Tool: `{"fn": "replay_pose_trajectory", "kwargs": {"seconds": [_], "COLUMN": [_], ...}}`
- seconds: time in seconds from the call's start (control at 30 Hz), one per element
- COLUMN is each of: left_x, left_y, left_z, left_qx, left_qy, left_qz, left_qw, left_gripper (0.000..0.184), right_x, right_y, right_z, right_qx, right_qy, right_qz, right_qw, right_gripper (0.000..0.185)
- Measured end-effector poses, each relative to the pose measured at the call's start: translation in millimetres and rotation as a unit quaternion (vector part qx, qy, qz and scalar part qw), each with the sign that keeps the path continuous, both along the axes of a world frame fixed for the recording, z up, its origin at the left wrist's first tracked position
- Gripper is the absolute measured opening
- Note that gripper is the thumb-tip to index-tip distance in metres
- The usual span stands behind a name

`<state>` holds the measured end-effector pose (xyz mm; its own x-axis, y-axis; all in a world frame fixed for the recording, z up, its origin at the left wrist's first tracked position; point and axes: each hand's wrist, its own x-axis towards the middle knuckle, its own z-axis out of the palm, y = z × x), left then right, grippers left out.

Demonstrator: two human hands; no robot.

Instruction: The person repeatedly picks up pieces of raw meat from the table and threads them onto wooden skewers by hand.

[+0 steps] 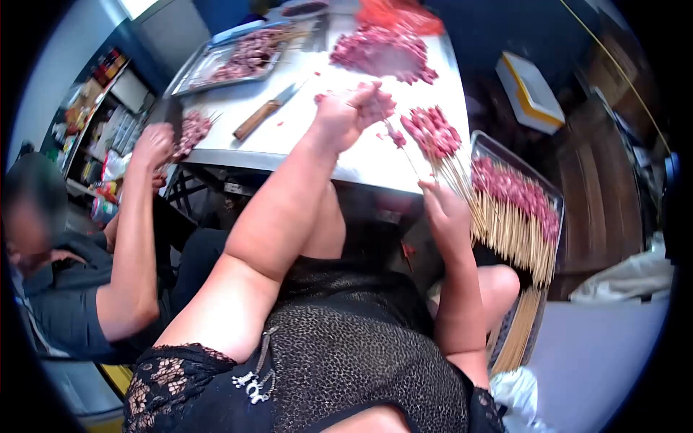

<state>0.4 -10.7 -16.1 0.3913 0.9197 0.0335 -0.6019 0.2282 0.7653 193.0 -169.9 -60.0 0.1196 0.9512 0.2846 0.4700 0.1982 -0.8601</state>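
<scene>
My right hand (444, 206) is closed around the lower end of a thin skewer (411, 160) at the table's front edge. A small piece of raw meat (397, 137) sits near the skewer's upper end. My left hand (355, 115) is over the white table beside that end, its fingers curled and slightly blurred; what they hold cannot be made out. Just right of the skewer lies a bunch of loaded meat skewers (433, 133), their sticks pointing toward me. Beyond my left hand is a heap of cut raw meat (382, 54).
A wooden-handled knife (258, 119) lies on the white table (303, 137). At right, a metal tray (561, 209) holds rows of loaded skewers above bare sticks (521, 328). Another tray (189, 85) holds meat at back left. A co-worker (86, 289) sits close on my left.
</scene>
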Motion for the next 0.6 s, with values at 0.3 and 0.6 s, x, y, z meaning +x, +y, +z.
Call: {"fn": "replay_pose_trajectory", "kwargs": {"seconds": [0.3, 0.6], "left_x": [7, 20], "left_y": [-12, -18], "left_z": [13, 15], "left_qx": [0.016, 0.040], "left_qy": [0.014, 0.123], "left_qz": [-0.059, -0.075], "left_qw": [0.998, 0.989], "left_gripper": [0.023, 0.029], "right_x": [-8, -5], "right_y": [4, 5], "right_z": [-18, -1], "right_qx": [0.031, -0.079], "right_qy": [0.140, 0.299], "right_qz": [0.029, 0.052], "right_qw": [0.989, 0.950], "right_gripper": [0.021, 0.023]}}
